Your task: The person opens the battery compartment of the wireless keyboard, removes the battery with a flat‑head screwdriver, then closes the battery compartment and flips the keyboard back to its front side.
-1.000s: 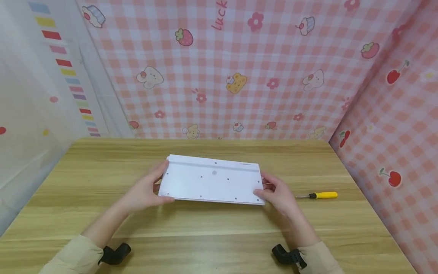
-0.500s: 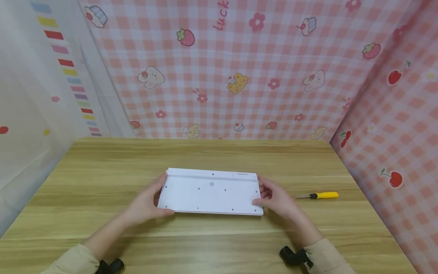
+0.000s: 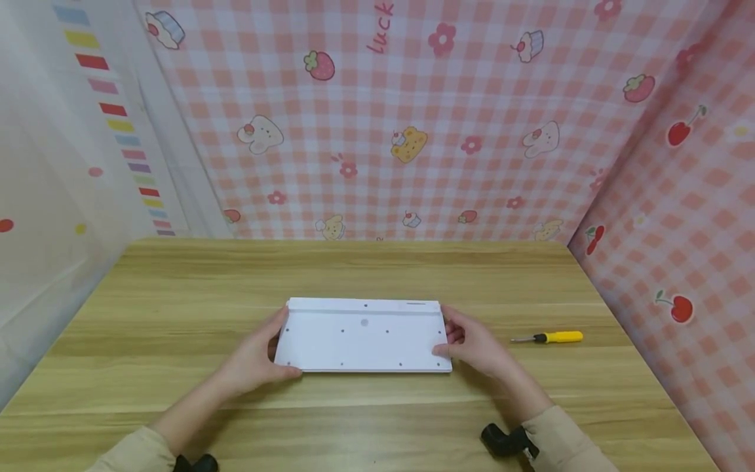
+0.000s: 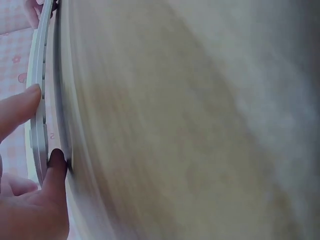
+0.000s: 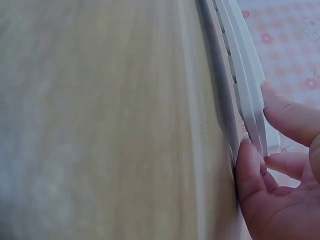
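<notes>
A white keyboard [image 3: 366,347] lies underside up between my hands, level and close over the wooden table, small screw holes dotted across its back. My left hand [image 3: 253,357] grips its left end, thumb along the near corner. At the opposite end my right hand [image 3: 478,341] pinches it, thumb on the back and fingers underneath. Keys show along the table-facing side of the keyboard [image 5: 242,70] in the right wrist view. In the left wrist view, a thumb [image 4: 22,107] presses one face of the keyboard [image 4: 39,65] and a fingertip sits beneath, by the table.
A screwdriver [image 3: 560,337] with a yellow handle rests on the table [image 3: 354,432] to the right of my right hand. Pink checked cloth [image 3: 377,98] hangs behind the table's far edge, and more cloth hangs at both sides.
Both hands have lowered the keyboard toward me and the table, and its slant has levelled out. The screwdriver has stayed in place.
</notes>
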Action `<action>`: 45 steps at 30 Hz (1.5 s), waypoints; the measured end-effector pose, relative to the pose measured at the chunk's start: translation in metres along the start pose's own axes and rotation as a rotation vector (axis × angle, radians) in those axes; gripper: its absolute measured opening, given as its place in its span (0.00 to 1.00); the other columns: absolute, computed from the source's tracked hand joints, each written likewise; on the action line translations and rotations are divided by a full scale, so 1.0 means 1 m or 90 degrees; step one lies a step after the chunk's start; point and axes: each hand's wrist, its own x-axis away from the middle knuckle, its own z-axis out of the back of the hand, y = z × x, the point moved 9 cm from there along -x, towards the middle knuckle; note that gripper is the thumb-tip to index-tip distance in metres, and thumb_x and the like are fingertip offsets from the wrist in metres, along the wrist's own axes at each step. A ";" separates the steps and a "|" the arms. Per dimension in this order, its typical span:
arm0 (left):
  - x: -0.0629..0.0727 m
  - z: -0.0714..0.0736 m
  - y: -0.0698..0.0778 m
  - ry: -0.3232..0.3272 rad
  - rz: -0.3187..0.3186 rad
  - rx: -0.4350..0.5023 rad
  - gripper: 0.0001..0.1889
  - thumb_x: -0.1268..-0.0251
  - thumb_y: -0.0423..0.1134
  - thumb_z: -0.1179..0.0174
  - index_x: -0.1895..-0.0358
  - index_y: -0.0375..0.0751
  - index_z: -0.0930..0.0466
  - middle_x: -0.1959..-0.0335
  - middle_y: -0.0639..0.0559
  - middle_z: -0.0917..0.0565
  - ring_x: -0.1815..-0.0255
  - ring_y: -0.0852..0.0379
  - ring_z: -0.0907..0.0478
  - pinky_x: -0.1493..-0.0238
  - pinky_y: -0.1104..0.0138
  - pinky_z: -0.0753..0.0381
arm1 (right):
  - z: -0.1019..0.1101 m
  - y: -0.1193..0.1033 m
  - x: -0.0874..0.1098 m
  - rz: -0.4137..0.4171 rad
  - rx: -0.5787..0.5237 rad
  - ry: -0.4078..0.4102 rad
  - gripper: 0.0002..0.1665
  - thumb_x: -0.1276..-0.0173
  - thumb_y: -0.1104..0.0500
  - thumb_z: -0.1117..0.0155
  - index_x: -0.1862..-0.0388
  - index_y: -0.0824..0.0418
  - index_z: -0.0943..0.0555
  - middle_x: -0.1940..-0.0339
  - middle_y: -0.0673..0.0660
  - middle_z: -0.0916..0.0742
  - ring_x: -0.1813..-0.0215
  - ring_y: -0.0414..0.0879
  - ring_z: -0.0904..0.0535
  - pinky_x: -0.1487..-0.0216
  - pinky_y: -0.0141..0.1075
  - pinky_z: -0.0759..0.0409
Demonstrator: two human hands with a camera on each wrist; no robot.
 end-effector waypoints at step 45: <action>0.007 0.004 -0.008 -0.023 0.033 -0.109 0.56 0.54 0.42 0.20 0.26 0.23 0.47 0.31 0.27 0.34 0.42 0.42 0.23 0.43 0.53 0.23 | -0.006 -0.002 -0.001 0.014 0.139 -0.030 0.48 0.39 0.57 0.25 0.27 0.74 0.38 0.61 0.56 0.25 0.60 0.46 0.30 0.61 0.32 0.26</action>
